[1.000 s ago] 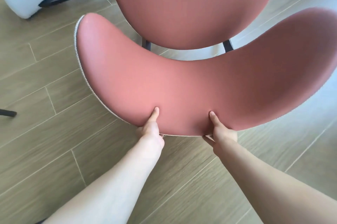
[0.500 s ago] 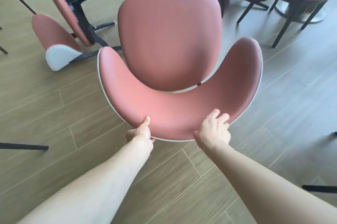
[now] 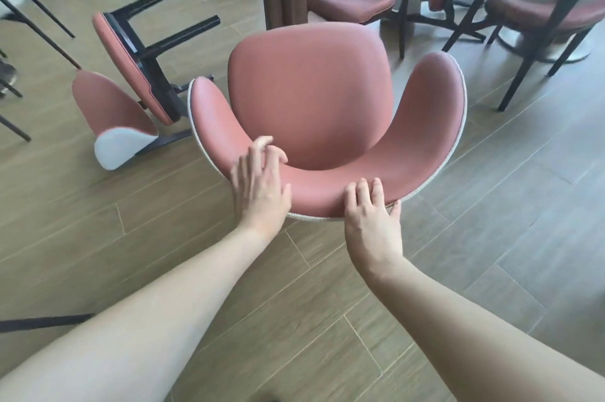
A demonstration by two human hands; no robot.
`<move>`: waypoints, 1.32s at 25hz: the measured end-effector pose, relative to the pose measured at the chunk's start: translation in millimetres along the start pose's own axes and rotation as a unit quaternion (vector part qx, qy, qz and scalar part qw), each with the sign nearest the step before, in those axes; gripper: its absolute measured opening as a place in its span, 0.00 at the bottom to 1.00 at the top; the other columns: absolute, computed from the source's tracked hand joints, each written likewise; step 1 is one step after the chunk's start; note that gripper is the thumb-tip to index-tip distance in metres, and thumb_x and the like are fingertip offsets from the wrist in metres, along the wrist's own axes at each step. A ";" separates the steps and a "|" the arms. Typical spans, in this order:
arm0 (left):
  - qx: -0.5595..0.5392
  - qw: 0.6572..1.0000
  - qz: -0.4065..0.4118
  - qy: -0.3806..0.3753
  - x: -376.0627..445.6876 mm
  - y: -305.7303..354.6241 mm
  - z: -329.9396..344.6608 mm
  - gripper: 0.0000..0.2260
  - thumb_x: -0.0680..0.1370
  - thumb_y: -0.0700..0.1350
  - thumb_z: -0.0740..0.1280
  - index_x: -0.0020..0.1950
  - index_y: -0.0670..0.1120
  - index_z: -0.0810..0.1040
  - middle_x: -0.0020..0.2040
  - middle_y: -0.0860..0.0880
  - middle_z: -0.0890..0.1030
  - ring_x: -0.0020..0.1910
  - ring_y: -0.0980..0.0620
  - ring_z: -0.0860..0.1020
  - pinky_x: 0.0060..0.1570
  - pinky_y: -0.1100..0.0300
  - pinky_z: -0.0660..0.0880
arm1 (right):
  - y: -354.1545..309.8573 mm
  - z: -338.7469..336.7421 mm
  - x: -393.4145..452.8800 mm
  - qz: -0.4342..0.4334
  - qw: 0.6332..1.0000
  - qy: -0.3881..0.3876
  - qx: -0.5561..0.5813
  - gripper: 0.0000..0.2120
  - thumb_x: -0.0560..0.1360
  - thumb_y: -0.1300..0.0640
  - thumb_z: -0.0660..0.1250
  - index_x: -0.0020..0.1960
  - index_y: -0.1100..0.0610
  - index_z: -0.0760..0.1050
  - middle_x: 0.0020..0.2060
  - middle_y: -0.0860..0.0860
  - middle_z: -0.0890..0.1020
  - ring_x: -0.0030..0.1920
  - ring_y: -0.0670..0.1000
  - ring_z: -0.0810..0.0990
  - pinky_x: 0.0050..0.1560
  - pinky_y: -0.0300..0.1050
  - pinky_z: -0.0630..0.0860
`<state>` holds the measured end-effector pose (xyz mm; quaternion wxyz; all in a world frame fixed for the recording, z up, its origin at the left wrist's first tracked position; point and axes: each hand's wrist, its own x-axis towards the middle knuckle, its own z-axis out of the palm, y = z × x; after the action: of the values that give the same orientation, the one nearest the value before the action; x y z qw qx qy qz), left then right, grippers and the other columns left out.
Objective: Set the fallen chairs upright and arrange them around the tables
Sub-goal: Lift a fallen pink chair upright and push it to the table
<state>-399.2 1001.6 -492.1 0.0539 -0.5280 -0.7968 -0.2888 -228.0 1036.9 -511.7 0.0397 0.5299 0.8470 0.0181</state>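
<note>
Our two bare arms reach out in front of us, coming in from the bottom corners and getting closer together toward the hands. Our left hand (image 3: 258, 185) lies palm down with the fingers spread and a little bent at the tips, thumb tucked to the inside. Our right hand (image 3: 371, 215) is also palm down, its fingers (image 3: 363, 189) side by side and curled over an edge, with the thumb poking out on the right side. Both wrists are straight.
</note>
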 end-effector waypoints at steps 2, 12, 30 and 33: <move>0.020 0.966 0.117 -0.231 20.4 1.8 2.3 0.28 0.71 0.62 0.69 0.67 0.51 0.70 0.72 0.52 0.71 0.72 0.50 0.67 0.73 0.50 0.56 | -8.2 -10.6 22.2 0.018 1.000 -0.005 -0.016 0.23 0.80 0.63 0.54 0.74 0.65 0.58 0.70 0.60 0.66 0.75 0.61 0.60 0.60 0.65 0.71; 0.181 0.909 0.246 -0.282 135.1 -14.3 18.0 0.36 0.75 0.56 0.69 0.79 0.48 0.58 0.79 0.49 0.63 0.77 0.48 0.61 0.75 0.50 0.55 | -12.2 -69.9 129.0 0.017 0.999 -0.040 -0.023 0.20 0.80 0.65 0.54 0.71 0.61 0.63 0.67 0.55 0.71 0.75 0.58 0.61 0.60 0.61 0.73; 0.169 0.916 0.193 -0.309 326.0 -22.9 43.7 0.23 0.77 0.56 0.69 0.70 0.53 0.70 0.65 0.51 0.78 0.64 0.45 0.74 0.65 0.52 0.65 | -24.4 -114.6 304.2 0.026 0.998 -0.021 -0.056 0.20 0.79 0.62 0.57 0.70 0.59 0.64 0.67 0.56 0.71 0.75 0.59 0.61 0.64 0.59 0.67; 0.173 0.909 0.186 -0.330 346.3 -22.6 45.4 0.23 0.77 0.54 0.68 0.71 0.53 0.71 0.65 0.51 0.79 0.64 0.45 0.74 0.66 0.52 0.65 | -23.5 -118.7 324.6 0.011 0.998 -0.027 -0.064 0.21 0.79 0.62 0.54 0.72 0.60 0.61 0.69 0.56 0.69 0.75 0.60 0.60 0.65 0.59 0.66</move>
<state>-560.2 1299.5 -403.5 -0.0687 -0.7140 -0.6942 0.0599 -400.7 1319.8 -410.7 0.0964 0.5357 0.8369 0.0581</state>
